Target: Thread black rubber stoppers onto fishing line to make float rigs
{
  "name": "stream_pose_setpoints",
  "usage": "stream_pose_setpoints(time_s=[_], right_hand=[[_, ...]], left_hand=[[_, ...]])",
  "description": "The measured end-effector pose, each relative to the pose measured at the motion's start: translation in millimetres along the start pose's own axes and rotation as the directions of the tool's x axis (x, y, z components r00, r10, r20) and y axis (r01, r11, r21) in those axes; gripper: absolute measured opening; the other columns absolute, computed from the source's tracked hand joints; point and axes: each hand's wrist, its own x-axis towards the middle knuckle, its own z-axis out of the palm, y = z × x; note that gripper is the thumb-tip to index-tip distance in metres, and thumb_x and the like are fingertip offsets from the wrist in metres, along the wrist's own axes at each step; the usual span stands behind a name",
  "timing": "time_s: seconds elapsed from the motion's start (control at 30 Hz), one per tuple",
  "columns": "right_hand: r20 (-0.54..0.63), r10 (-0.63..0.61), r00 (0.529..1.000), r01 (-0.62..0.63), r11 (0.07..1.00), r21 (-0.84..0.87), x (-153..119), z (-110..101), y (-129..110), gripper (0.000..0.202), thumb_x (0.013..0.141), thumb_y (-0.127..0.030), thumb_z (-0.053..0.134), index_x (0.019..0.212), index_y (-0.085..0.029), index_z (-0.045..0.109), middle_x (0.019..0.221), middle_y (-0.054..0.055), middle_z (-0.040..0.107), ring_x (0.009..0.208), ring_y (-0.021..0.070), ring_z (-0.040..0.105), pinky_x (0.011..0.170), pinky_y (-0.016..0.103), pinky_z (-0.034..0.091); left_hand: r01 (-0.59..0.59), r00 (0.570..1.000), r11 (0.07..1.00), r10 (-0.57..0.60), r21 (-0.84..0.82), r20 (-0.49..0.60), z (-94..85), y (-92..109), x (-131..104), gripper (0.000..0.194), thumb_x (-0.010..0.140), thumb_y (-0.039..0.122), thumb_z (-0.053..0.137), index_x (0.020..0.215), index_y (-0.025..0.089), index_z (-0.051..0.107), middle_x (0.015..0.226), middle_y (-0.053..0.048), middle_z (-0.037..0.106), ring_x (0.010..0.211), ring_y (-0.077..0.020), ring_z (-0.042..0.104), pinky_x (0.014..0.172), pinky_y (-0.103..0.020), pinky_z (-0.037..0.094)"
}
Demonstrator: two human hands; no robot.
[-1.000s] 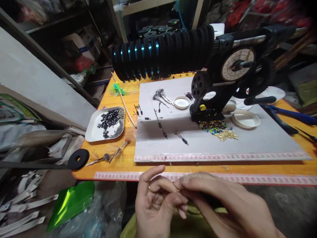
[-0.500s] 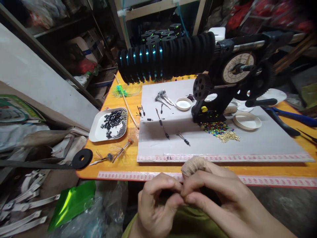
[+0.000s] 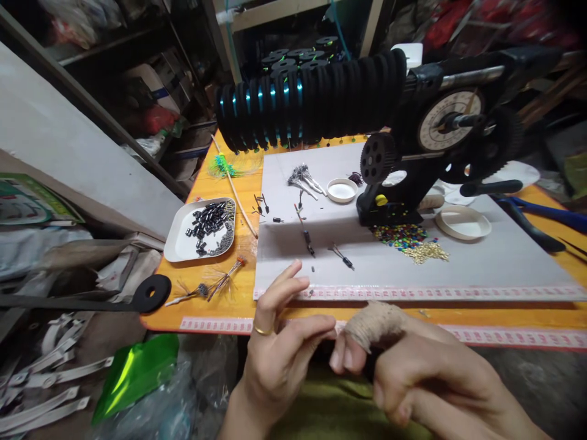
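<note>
Just in front of the table's near edge, my left hand [image 3: 282, 348] has its thumb and index finger pressed together, while other fingers stretch up over the board's edge. A ring circles one of its fingers. Close by on the right, my right hand [image 3: 417, 366] is closed, thumb against curled index finger. Beige wrapping [image 3: 378, 326] covers one of its fingers. Anything thin or small in either pinch cannot be made out. Beyond the hands, a thin stick-like piece with black sleeves [image 3: 307, 235] and a small black-bodied piece with wires [image 3: 346, 261] lie on the grey board [image 3: 284, 269].
A black machine [image 3: 389, 183] with a dial, gears and a row of blue-threaded spools [image 3: 261, 113] stands on the board. Coloured beads [image 3: 398, 235] and golden bits [image 3: 426, 252] lie beneath it. At left are a white tray [image 3: 177, 241] of black sleeves and a foam disc [image 3: 151, 293].
My hands have come slightly apart from their joined pinch. Left fingers have straightened upward; the right hand has turned and curled. A small grey bit now shows on the board.
</note>
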Motion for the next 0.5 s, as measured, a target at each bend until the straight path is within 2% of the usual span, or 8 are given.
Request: stream_pose_setpoints(time_s=[0.07, 0.13, 0.2, 0.27, 0.33, 0.4, 0.5], right_hand=[[-0.045, 0.024, 0.999, -0.025, 0.999, -0.020, 2, 1, -1, 0.014, 0.093, -0.015, 0.061, 0.085, -0.025, 0.064, 0.083, 0.000, 0.065, 0.079, 0.0129, 0.065, 0.072, 0.021, 0.055], [-0.106, 0.058, 0.993, -0.069, 0.993, -0.095, 6, 2, -1, 0.016, 0.092, -0.012, 0.062, 0.086, -0.026, 0.066, 0.077, -0.003, 0.065, 0.074, 0.0103, 0.064, 0.069, 0.018, 0.052], [-0.156, 0.139, 0.978, -0.156, 0.982, -0.103, 10, 3, 0, 0.013, 0.092, -0.015, 0.064, 0.091, -0.029, 0.066, 0.079, -0.004, 0.067, 0.073, 0.0094, 0.064, 0.068, 0.016, 0.051], [-0.181, 0.264, 0.948, -0.274, 0.961, -0.035, 12, 5, 2, 0.007, 0.092, -0.023, 0.066, 0.094, -0.029, 0.062, 0.082, -0.004, 0.066, 0.072, 0.0097, 0.064, 0.065, 0.017, 0.052], [-0.167, 0.370, 0.914, -0.370, 0.929, 0.035, 14, 5, 4, 0.009, 0.092, -0.028, 0.066, 0.093, -0.026, 0.058, 0.081, -0.004, 0.061, 0.070, 0.0098, 0.062, 0.062, 0.017, 0.050], [-0.122, 0.432, 0.894, -0.427, 0.902, 0.064, 14, 4, 6, 0.014, 0.092, -0.030, 0.065, 0.089, -0.024, 0.053, 0.078, -0.004, 0.057, 0.067, 0.0096, 0.057, 0.058, 0.018, 0.047], [-0.042, 0.487, 0.872, -0.481, 0.871, 0.102, 16, 2, 6, 0.017, 0.092, -0.030, 0.064, 0.086, -0.023, 0.050, 0.076, -0.005, 0.054, 0.064, 0.0086, 0.052, 0.055, 0.018, 0.042]], left_hand=[[0.010, 1.000, 0.999, -0.009, 0.032, -0.026, -0.6, 1, 0, 0.020, 0.091, 0.004, 0.059, 0.099, 0.017, 0.072, 0.120, -0.009, 0.051, 0.120, -0.0233, 0.060, 0.095, -0.033, 0.059], [0.047, 0.999, 0.999, -0.047, 0.016, -0.002, -1.1, 5, 2, 0.023, 0.090, 0.000, 0.059, 0.102, 0.016, 0.071, 0.110, -0.007, 0.058, 0.100, -0.0148, 0.066, 0.085, -0.022, 0.060], [0.116, 0.993, 0.991, -0.113, -0.070, 0.042, -0.9, 9, 2, 0.022, 0.089, -0.001, 0.061, 0.100, 0.015, 0.070, 0.097, -0.005, 0.066, 0.088, -0.0107, 0.068, 0.080, -0.016, 0.058], [0.224, 0.975, 0.953, -0.221, -0.205, 0.037, 0.2, 12, 2, 0.024, 0.087, 0.000, 0.065, 0.103, 0.017, 0.068, 0.088, -0.001, 0.071, 0.082, -0.0094, 0.070, 0.077, -0.014, 0.058], [0.330, 0.938, 0.863, -0.347, -0.383, 0.027, 1.6, 14, 0, 0.034, 0.086, 0.003, 0.068, 0.113, 0.023, 0.065, 0.088, 0.001, 0.074, 0.079, -0.0093, 0.072, 0.075, -0.015, 0.059], [0.382, 0.904, 0.754, -0.424, -0.535, 0.048, 2.1, 14, -2, 0.045, 0.085, 0.004, 0.070, 0.121, 0.029, 0.060, 0.088, 0.003, 0.076, 0.079, -0.0096, 0.074, 0.074, -0.017, 0.061], [0.378, 0.901, 0.691, -0.429, -0.616, 0.071, 0.4, 12, -3, 0.047, 0.083, 0.001, 0.071, 0.119, 0.029, 0.060, 0.089, 0.004, 0.076, 0.079, -0.0103, 0.075, 0.073, -0.019, 0.062]])
